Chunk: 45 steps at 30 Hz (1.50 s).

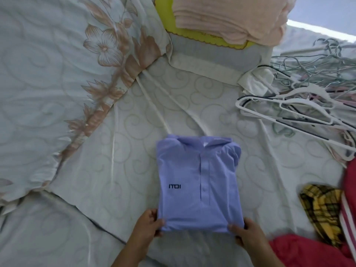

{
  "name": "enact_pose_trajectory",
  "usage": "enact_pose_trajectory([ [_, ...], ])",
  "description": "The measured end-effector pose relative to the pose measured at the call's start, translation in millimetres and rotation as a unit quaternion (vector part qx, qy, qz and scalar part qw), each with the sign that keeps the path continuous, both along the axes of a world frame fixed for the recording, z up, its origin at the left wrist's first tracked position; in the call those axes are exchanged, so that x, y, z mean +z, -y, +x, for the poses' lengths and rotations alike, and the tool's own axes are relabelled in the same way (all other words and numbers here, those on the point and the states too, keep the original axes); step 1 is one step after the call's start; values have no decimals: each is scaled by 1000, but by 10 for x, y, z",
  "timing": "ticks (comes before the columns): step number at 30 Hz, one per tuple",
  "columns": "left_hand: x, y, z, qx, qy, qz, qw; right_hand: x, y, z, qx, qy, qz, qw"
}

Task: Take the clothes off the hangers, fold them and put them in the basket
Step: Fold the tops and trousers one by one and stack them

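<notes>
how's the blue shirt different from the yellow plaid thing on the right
The blue shirt is plain, with a small dark logo; the yellow plaid garment is checked with dark lines. The blue shirt is folded into a neat rectangle, while the plaid garment lies crumpled, partly under red clothing. The left hand and right hand grip the blue shirt's near edge; nothing touches the plaid garment. Both lie on the bed.

Two bare hands with bare forearms at the near edge: left hand (149, 222) and right hand (245, 235). Neither sleeve, glove, ring nor watch covers the visible parts. Fingers short, nails untinted; forearms leave the picture below.
</notes>
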State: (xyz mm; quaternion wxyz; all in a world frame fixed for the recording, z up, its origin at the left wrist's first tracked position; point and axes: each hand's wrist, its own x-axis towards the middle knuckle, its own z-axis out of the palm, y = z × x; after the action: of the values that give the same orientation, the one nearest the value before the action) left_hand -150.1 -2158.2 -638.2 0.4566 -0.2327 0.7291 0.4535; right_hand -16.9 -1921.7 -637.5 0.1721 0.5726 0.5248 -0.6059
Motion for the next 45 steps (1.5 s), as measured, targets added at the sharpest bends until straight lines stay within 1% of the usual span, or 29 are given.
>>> enact_pose_trajectory([
  [2, 9, 97, 166, -35, 23, -12, 999, -16, 33, 170, 47, 13, 18, 999],
  [4, 50, 123, 218, -64, 33, -22, 997, -44, -13, 203, 124, 25, 95, 987],
  [5, 72, 115, 187, -96, 16, -38, 995, -61, -70, 166, 157, 25, 151, 976],
  [7, 104, 32, 17, -173, -71, -114, 976, -13, -245, -58, 184, -3, 265, 947],
  [8, 149, -55, -111, -174, -125, -144, 966, 65, -337, -229, 194, -40, 296, 934],
  [9, 210, -165, -257, -157, -176, -149, 960, 136, -418, -438, 201, -82, 314, 924],
  [11, 322, -468, -562, -120, -243, -112, 956, 247, -572, -886, 219, -155, 352, 897],
  [13, 384, -837, -888, -143, -300, -91, 939, 234, -737, -1291, 219, -171, 396, 875],
  [15, 391, -1201, -1188, -180, -340, -120, 915, 194, -875, -1597, 223, -125, 390, 885],
  [17, 294, -1450, -1428, -273, -352, -208, 871, 130, -971, -1781, 279, -28, 330, 901],
  [19, 185, -1523, -1547, -409, -288, -273, 822, 97, -1005, -1824, 346, 42, 276, 896],
  [21, 134, -1476, -1599, -482, -205, -264, 810, 68, -1000, -1756, 378, 73, 242, 891],
  [22, 130, -1423, -1599, -493, -194, -246, 811, 78, -984, -1698, 383, 79, 228, 892],
  [24, 117, -1309, -1572, -488, -217, -197, 822, 103, -951, -1587, 364, 46, 199, 909],
  [26, 94, -1221, -1505, -465, -245, -128, 841, 105, -904, -1499, 313, -47, 191, 929],
  [27, 77, -1191, -1467, -446, -280, -91, 845, 109, -878, -1470, 278, -101, 201, 934],
  [28, 64, -1161, -1423, -417, -342, -51, 840, 117, -850, -1438, 245, -154, 219, 932],
  [30, 24, -1100, -1354, -356, -486, -1, 798, 90, -822, -1379, 168, -231, 246, 926],
  [31, -7, -1067, -1314, -343, -538, -8, 770, 64, -816, -1355, 137, -254, 246, 925],
  [32, -52, -1037, -1271, -344, -563, -35, 751, 34, -806, -1343, 123, -263, 240, 926],
  [33, -118, -1004, -1220, -359, -567, -68, 738, -29, -798, -1332, 123, -259, 235, 929],
  [35, -201, -958, -1115, -389, -551, -114, 729, -150, -786, -1324, 152, -227, 237, 933],
  [36, -218, -959, -1087, -385, -547, -116, 734, -189, -789, -1325, 164, -205, 243, 934],
  [39, -134, -1063, -1142, -312, -562, -113, 758, -222, -798, -1374, 153, -161, 260, 940],
  [41, -99, -1138, -1217, -334, -532, -160, 761, -232, -781, -1402, 153, -140, 276, 938],
  [42, -124, -1176, -1239, -379, -495, -199, 756, -242, -780, -1413, 179, -124, 308, 926],
  [43, -158, -1209, -1244, -430, -460, -238, 739, -253, -772, -1417, 225, -99, 350, 904],
  [44, -185, -1231, -1239, -470, -439, -264, 719, -279, -756, -1417, 280, -74, 388, 875],
  [45, -204, -1248, -1232, -486, -433, -271, 709, -305, -742, -1413, 324, -57, 418, 847],
])
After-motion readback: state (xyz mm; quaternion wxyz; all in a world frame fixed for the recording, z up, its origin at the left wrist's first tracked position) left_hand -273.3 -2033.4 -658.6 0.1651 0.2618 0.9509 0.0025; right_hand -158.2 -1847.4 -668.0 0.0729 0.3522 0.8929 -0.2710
